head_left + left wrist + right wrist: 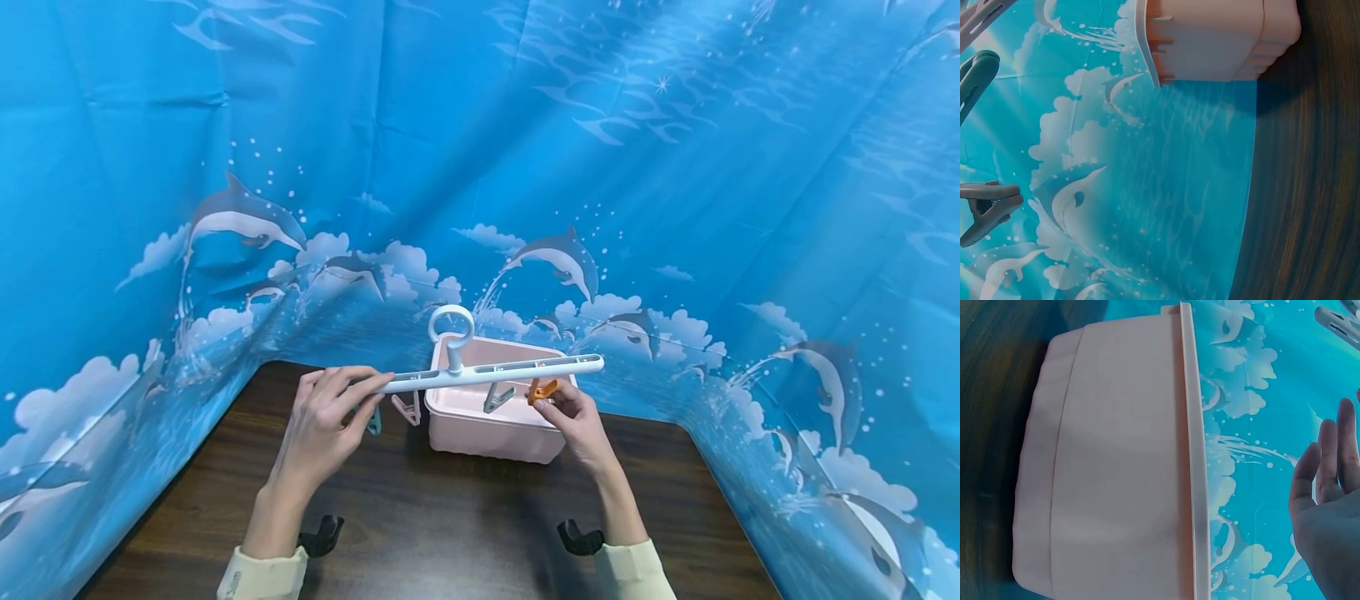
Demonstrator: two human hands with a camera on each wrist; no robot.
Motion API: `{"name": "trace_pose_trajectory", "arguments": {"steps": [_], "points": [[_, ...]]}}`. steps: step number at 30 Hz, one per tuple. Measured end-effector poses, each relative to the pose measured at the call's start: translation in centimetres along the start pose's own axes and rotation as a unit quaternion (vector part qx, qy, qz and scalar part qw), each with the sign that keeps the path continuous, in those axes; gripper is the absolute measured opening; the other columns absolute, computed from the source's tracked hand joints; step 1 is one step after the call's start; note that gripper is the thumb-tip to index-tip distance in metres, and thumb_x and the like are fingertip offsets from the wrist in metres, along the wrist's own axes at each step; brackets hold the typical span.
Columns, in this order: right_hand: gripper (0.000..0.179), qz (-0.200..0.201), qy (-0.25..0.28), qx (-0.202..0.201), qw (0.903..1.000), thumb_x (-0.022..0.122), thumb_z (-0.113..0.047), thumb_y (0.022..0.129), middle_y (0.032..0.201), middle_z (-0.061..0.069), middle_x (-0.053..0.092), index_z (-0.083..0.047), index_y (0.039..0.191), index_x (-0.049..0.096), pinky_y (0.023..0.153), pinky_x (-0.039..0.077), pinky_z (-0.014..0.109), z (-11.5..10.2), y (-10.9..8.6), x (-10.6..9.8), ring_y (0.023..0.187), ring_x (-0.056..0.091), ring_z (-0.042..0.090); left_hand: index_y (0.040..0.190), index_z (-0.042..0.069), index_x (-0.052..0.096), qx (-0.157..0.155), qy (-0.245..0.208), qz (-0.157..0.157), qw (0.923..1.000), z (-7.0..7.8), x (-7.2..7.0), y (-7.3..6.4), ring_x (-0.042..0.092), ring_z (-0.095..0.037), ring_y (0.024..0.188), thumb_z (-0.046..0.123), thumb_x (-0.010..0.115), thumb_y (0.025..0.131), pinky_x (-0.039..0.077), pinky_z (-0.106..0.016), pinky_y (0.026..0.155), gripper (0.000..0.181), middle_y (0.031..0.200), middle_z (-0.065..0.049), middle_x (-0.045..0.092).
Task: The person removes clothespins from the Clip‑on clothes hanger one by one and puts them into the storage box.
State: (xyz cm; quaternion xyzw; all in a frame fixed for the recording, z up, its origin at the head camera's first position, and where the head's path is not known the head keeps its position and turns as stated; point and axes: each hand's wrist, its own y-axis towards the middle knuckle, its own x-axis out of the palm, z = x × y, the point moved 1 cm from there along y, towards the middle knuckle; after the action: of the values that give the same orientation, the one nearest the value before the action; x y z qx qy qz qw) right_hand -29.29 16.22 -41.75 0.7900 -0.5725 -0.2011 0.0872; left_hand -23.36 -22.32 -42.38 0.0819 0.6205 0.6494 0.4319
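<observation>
left hand (326, 417) grips hanger (467, 377) | right hand (579, 423) pinches orange clip (542, 392) | box (487, 438) between hands | risk: clip tug could tilt end-held hanger

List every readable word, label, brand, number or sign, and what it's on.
None readable in any view.
Left sleeve: small grey mark, too small to tell if it's lettering.
White hanger, orange clip, pink bin: no lettering visible.
</observation>
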Motion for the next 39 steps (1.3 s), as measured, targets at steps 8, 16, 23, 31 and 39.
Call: {"name": "trace_pose_trajectory", "arguments": {"steps": [8, 16, 23, 31, 39], "points": [[0.037, 0.013, -0.010, 0.000, 0.9999, 0.067, -0.011, 0.107, 0.120, -0.005, 0.076, 0.003, 0.141, 0.063, 0.091, 0.059, 0.030, -0.5, 0.0, -0.1, 0.105, 0.070, 0.013, 0.132, 0.018, 0.078, -0.009, -0.005, -0.001, 0.9999, 0.1, -0.1, 0.0, 0.064, -0.027, 0.108, 0.052, 0.047, 0.111, 0.039, -0.053, 0.099, 0.050, 0.120, -0.008, 0.075], [0.039, 0.018, -0.015, 0.005, 0.9997, 0.067, -0.012, 0.107, 0.121, -0.003, 0.076, 0.005, 0.142, 0.061, 0.087, 0.058, 0.033, -0.6, 0.1, -0.3, 0.106, 0.071, 0.015, 0.131, 0.018, 0.078, -0.008, -0.003, 0.005, 1.0000, 0.1, 0.0, 0.0, 0.064, -0.027, 0.106, 0.052, 0.045, 0.112, 0.039, -0.052, 0.097, 0.051, 0.118, -0.008, 0.075], [0.038, 0.021, -0.016, 0.000, 0.9996, 0.066, -0.012, 0.107, 0.121, -0.002, 0.078, 0.003, 0.142, 0.063, 0.086, 0.057, 0.029, -0.7, 0.1, -0.3, 0.102, 0.071, 0.012, 0.132, 0.018, 0.078, -0.011, -0.005, -0.002, 0.9999, 0.2, 0.1, 0.0, 0.064, -0.027, 0.108, 0.053, 0.047, 0.111, 0.039, -0.052, 0.098, 0.051, 0.120, -0.008, 0.075], [0.041, 0.020, -0.006, 0.001, 0.9998, 0.066, -0.013, 0.108, 0.117, -0.007, 0.079, 0.007, 0.143, 0.059, 0.087, 0.058, 0.025, -1.1, 0.0, -0.4, 0.104, 0.071, 0.011, 0.131, 0.018, 0.078, -0.011, -0.008, -0.001, 0.9999, 0.1, 0.2, 0.0, 0.064, -0.027, 0.109, 0.053, 0.047, 0.111, 0.039, -0.052, 0.098, 0.051, 0.120, -0.008, 0.075], [0.027, -0.001, 0.056, -0.022, 0.9982, 0.061, -0.010, 0.110, 0.112, -0.004, 0.079, 0.001, 0.134, 0.065, 0.086, 0.060, 0.026, -1.1, 0.1, -0.4, 0.099, 0.072, 0.011, 0.130, 0.018, 0.078, -0.014, -0.008, 0.000, 0.9999, 0.1, 0.2, 0.0, 0.065, -0.027, 0.109, 0.053, 0.048, 0.111, 0.039, -0.052, 0.098, 0.050, 0.120, -0.007, 0.075]]}}
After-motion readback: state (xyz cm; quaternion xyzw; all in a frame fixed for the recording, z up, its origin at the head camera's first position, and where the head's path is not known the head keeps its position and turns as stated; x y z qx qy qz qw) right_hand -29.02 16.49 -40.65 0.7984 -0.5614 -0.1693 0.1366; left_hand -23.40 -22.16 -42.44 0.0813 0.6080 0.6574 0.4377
